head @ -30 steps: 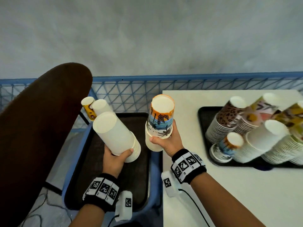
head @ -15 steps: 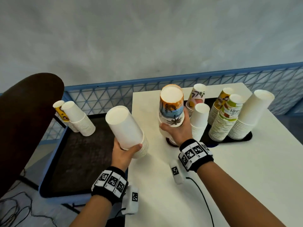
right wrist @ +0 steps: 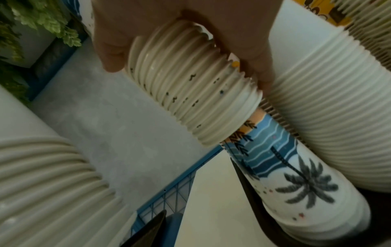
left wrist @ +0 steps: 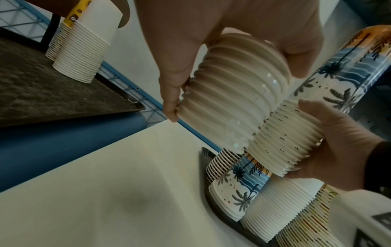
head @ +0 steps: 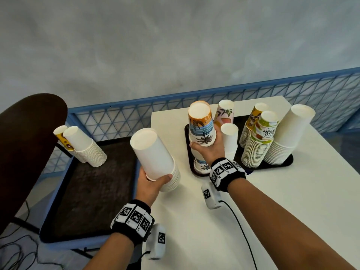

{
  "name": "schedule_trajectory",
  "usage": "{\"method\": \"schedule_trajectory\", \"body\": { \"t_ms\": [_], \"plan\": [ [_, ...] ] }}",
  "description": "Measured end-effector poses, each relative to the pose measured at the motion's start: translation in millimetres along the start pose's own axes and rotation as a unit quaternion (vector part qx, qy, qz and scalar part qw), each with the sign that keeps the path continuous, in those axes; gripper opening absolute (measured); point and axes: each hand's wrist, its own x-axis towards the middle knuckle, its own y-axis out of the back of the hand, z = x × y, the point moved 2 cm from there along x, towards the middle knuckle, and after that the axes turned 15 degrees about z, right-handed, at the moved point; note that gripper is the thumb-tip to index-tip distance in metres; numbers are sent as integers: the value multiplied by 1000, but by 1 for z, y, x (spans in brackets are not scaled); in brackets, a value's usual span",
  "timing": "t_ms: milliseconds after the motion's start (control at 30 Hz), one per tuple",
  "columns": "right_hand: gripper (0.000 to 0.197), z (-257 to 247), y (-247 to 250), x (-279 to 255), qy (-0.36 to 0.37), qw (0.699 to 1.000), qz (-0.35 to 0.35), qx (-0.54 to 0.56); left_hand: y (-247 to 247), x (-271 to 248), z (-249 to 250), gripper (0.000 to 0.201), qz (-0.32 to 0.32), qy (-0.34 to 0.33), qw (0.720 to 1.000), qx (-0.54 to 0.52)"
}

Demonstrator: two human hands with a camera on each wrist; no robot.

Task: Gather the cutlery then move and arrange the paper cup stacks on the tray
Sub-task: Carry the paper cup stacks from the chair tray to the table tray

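My left hand (head: 153, 182) grips a stack of plain white cups (head: 153, 156) tilted over the left edge of the white table (head: 272, 201); its ribbed rims show in the left wrist view as the white stack (left wrist: 230, 103). My right hand (head: 210, 147) holds a palm-tree printed cup stack (head: 201, 127) just above a matching palm-tree stack (head: 200, 164) standing on the black tray (head: 288, 160). In the right wrist view the held stack (right wrist: 190, 93) sits over the lower palm-tree cup (right wrist: 296, 183). No cutlery is visible.
On the tray stand several more stacks: a small white one (head: 229, 141), a floral one (head: 226, 112), a green "summer" one (head: 259, 141) and a tall white one (head: 288, 135). A second dark tray (head: 93, 191) on the left carries two stacks (head: 81, 147). A brown chair back (head: 25, 145) is at far left.
Both hands have carried their stacks rightward from over the left dark tray toward the table. The right hand's palm-tree stack now hangs over the matching stack on the table's tray.
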Motion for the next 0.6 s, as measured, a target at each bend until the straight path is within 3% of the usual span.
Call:
{"method": "schedule_trajectory", "body": {
  "t_ms": [133, 333, 467, 600],
  "plan": [
    [83, 16, -9, 3, -52, 998, 16, -13, 2, 13, -8, 96, -15, 14, 1000, 6],
    [82, 54, -9, 4, -127, 982, -38, -132, -3, 32, -13, 95, -48, 19, 998, 33],
    [83, 62, -3, 4, -151, 971, -10, -183, -11, 37, -13, 95, -78, 19, 996, 47],
    [74, 49, 4, 2, -130, 958, -60, -247, -23, 28, -7, 87, -108, 19, 993, 38]
  ]
}}
